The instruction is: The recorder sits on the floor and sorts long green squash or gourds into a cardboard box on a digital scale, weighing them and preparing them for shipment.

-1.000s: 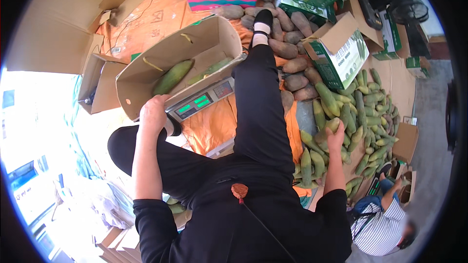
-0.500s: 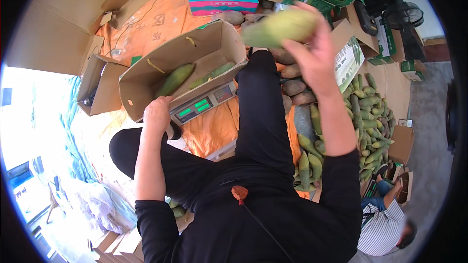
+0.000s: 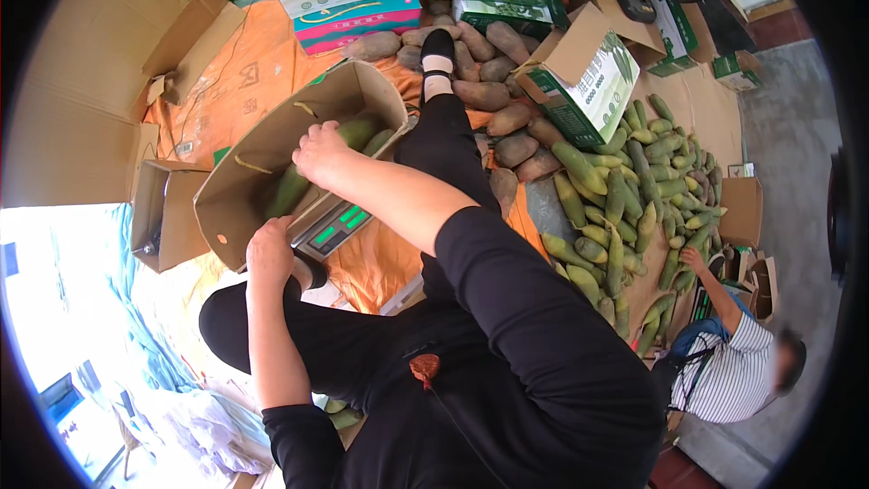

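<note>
The right hand (image 3: 319,150) reaches into the open box (image 3: 237,183), fingers curled down over a green radish (image 3: 358,131) — whether they grip it is hard to tell. The left hand (image 3: 270,252) clasps the box's near edge, fingers together. The box sits on a scale (image 3: 331,228) — more radishes (image 3: 625,208) lie heaped to the right.

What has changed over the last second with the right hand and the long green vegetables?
The right hand went from the green vegetable pile on the floor, lifted one long green vegetable over the leg, and now sits inside the open brown cardboard box among the vegetables there. Whether it has let go is hidden. The left hand stayed on the box's near edge; box and scale unmoved.
</note>
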The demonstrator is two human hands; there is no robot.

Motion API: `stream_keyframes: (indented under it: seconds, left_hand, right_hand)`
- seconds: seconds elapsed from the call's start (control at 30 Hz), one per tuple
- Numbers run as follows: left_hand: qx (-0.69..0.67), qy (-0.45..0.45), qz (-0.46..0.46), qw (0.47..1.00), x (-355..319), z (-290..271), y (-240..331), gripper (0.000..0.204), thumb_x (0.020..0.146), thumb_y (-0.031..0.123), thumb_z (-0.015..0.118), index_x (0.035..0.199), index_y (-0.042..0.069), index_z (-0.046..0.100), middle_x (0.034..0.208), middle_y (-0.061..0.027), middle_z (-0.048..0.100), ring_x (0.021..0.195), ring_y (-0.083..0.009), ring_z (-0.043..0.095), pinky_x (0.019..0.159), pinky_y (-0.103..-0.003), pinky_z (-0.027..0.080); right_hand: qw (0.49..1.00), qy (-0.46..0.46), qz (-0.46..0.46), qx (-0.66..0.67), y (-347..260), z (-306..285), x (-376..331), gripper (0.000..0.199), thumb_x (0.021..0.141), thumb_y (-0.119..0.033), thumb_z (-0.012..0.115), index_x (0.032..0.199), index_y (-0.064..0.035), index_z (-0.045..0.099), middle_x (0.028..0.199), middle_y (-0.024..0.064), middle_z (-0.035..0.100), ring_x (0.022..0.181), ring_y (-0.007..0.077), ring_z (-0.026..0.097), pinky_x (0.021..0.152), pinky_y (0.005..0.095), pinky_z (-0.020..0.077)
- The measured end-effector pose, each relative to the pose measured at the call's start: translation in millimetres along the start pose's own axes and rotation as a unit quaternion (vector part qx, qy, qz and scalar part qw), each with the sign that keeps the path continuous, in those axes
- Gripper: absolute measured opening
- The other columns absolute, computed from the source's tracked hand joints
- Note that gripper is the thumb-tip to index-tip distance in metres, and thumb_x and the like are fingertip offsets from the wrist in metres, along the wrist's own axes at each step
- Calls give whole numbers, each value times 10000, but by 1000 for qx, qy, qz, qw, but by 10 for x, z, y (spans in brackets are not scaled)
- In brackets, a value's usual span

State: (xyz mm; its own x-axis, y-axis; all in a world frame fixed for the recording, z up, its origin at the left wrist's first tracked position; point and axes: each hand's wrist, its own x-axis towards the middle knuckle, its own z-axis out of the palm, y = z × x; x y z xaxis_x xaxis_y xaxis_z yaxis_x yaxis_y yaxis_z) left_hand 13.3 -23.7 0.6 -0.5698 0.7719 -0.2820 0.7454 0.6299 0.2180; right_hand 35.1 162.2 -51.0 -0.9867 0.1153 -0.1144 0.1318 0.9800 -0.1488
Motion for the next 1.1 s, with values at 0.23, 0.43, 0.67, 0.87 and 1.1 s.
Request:
stream_keyframes:
  seconds: [0.23, 0.43, 0.67, 0.87, 1.1]
  left_hand:
    - [-39, -2, -6, 999, 13, 42, -151, 369, 761, -38, 506, 1084, 61, 655, 1011, -185, 646, 976, -359, 602, 843, -436, 469]
    - [-43, -11, -3, 999, 45, 23, -91, 338, 784, -23, 526, 1088, 54, 652, 1005, -201, 643, 967, -366, 605, 845, -435, 470]
    - [-56, -36, -48, 997, 74, -3, -61, 355, 768, -8, 569, 1112, 46, 640, 1015, -211, 637, 1000, -375, 588, 863, -432, 454]
    - [-55, -29, -33, 998, 56, 11, -57, 356, 770, -17, 554, 1111, 48, 635, 1028, -215, 633, 1001, -378, 588, 856, -426, 452]
    - [-63, -40, -56, 996, -28, -55, -62, 343, 781, -13, 553, 1111, 39, 629, 1009, -215, 638, 975, -379, 596, 848, -412, 455]
  right_hand:
    - [980, -49, 33, 188, 284, -427, -222, 425, 763, -315, 688, 1123, -95, 640, 1062, 116, 673, 973, 275, 648, 843, 427, 490]
    - [878, 181, 70, 439, 1179, -904, -1185, 364, 826, -207, 645, 1153, -54, 599, 1011, 127, 669, 897, 229, 648, 777, 340, 505]
    - [876, 126, 387, 257, 2324, 86, -3197, 337, 805, -214, 614, 1102, -56, 618, 1013, 184, 651, 956, 339, 620, 820, 395, 492]
    - [791, -41, 587, 170, 2231, 1308, -4654, 289, 792, -212, 630, 1038, -61, 644, 1039, 197, 642, 980, 358, 607, 838, 446, 482]
    - [743, -229, 595, 202, 1622, 1960, -5201, 376, 792, -217, 646, 1145, -94, 608, 1125, 168, 624, 1061, 352, 578, 905, 410, 466]
